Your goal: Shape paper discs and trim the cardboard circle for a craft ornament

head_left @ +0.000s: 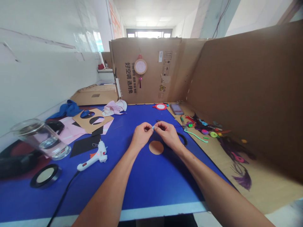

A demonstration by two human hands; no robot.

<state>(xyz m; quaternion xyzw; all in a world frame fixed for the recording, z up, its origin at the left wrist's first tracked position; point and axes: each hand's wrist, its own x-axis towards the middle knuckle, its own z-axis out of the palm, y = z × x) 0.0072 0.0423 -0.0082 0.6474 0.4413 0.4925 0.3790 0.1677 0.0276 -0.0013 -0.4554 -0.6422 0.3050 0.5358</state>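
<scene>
My left hand [142, 134] and my right hand [167, 132] meet over the middle of the blue table [139, 183]. Both are closed, thumb and fingertips pinched on a small light-blue piece [153, 127], maybe a bead; the fingers hide most of it. Just below them a round brown cardboard disc [156, 147] lies flat on the table. Part of a black ring [184, 138] shows beyond my right wrist. Dark thread lies near the right fingers.
At left are a white glue gun [93, 157] with its cord, a glass jar [54, 146], a tape roll [46, 176] and cut cardboard [92, 121]. Beads and purple tassels [243, 179] lie on the right-hand cardboard. Tall cardboard walls [151, 85] stand behind and right.
</scene>
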